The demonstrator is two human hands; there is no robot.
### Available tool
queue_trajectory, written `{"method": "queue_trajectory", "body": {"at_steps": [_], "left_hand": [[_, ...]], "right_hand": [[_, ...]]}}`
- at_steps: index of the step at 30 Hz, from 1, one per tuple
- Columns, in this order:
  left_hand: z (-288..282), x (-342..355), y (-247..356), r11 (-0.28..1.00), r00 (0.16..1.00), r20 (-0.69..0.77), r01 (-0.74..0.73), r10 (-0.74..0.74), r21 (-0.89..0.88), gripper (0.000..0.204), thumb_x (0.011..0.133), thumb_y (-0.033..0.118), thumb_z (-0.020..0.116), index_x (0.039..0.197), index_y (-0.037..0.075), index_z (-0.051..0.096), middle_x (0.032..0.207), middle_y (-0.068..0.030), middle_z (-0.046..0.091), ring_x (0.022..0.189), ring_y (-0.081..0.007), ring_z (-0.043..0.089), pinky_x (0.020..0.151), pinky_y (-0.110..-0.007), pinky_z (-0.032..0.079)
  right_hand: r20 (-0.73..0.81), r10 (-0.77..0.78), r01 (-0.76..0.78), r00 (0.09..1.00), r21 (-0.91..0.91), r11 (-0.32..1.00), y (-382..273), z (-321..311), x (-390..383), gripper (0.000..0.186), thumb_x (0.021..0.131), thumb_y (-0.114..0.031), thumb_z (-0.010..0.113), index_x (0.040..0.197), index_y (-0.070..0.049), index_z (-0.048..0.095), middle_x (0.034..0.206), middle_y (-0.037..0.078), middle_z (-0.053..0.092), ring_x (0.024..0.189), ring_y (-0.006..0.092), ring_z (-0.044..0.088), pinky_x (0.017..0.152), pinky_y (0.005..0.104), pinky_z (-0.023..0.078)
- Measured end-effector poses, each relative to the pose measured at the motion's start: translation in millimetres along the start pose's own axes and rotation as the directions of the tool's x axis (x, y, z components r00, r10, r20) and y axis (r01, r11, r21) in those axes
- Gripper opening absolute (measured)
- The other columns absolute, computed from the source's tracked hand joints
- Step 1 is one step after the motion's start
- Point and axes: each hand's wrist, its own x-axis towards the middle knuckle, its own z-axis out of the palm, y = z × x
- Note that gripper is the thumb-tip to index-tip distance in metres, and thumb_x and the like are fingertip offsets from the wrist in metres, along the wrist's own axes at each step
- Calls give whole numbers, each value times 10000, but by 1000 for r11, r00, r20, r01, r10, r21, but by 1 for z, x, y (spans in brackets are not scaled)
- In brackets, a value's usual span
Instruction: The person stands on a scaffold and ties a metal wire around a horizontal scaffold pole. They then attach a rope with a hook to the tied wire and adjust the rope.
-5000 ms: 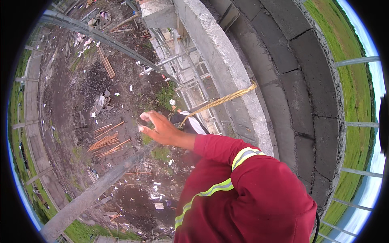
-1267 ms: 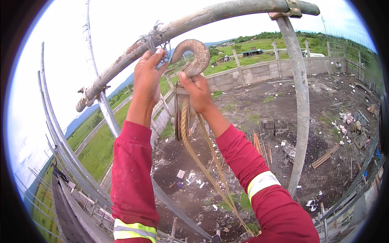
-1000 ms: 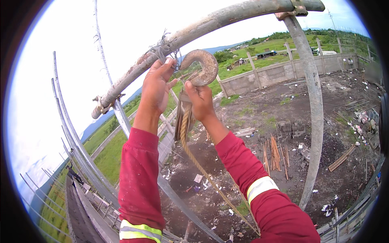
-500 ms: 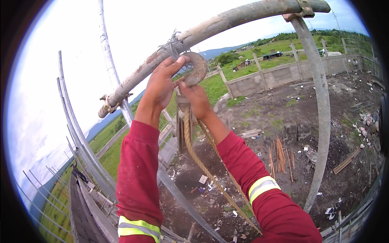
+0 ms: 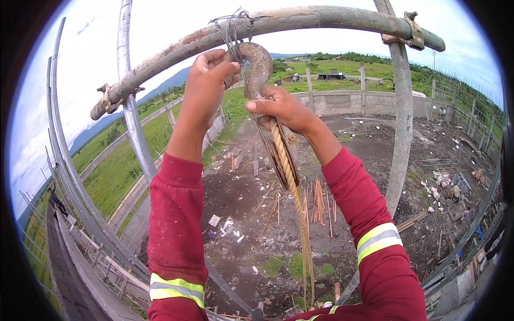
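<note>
A rusty steel hook [image 5: 260, 65] hangs by loops of tie wire [image 5: 234, 29] from a horizontal scaffold pipe [image 5: 321, 17]. My left hand [image 5: 209, 80] is closed at the hook's tip, thumb over it, just under the wire. Whether its fingers also pinch the wire is hidden. My right hand [image 5: 284, 109] wraps around the hook's shank, at the top of a pulley block [image 5: 279, 158]. Below that hand the block hangs slightly tilted. A thick tan rope [image 5: 300, 211] runs through it and drops toward the ground.
Couplers [image 5: 415, 32] join the pipe to upright poles, one [image 5: 402, 123] at right and one [image 5: 134, 117] at left. Far below lies a dirt yard with debris, orange-brown bars [image 5: 318, 203] and a concrete wall [image 5: 342, 101]. At far left, a person [image 5: 55, 200] is by a ledge.
The view has shifted and the pipe looks more level. The pulley block now hangs lower right of the hook, and my right hand has a fuller grip below it.
</note>
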Motion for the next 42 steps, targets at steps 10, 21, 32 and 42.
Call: {"method": "queue_trajectory", "body": {"at_steps": [10, 21, 32, 42], "left_hand": [[-12, -10, -42, 940, 978, 171, 166, -119, -298, 403, 883, 132, 816, 1202, -27, 630, 1087, -107, 699, 998, -193, 692, 901, -335, 550], [-12, -9, -56, 875, 991, 120, 111, -61, -472, 286, 881, 64, 743, 1129, -12, 623, 1040, -105, 703, 967, -211, 709, 902, -372, 576], [-56, -51, -67, 805, 757, -433, -202, 490, 558, 516, 843, 204, 812, 1262, 14, 577, 1158, -133, 642, 1118, -300, 638, 987, -442, 515], [-318, -113, -152, 840, 861, -448, 417, -241, 349, 556, 796, 328, 846, 1169, 3, 591, 961, -97, 668, 885, -213, 677, 828, -385, 546]], "right_hand": [[-12, -112, 112, 994, 227, 967, 27, 25, 10, 501, 898, -377, 804, 1184, -25, 593, 862, -5, 617, 684, 68, 592, 630, 228, 480], [-118, -93, 126, 989, 317, 940, 40, 26, 9, 433, 911, -307, 794, 1187, -59, 571, 855, -13, 605, 659, 66, 584, 590, 224, 485], [-160, -72, 130, 985, 390, 912, 46, 33, 6, 450, 884, -301, 820, 1178, -61, 578, 948, 18, 654, 836, 115, 647, 780, 284, 538], [-125, 59, -29, 990, 231, 973, 40, 28, -13, 507, 802, -94, 637, 1282, 41, 544, 1132, 102, 644, 1055, 169, 617, 954, 333, 506]]}}
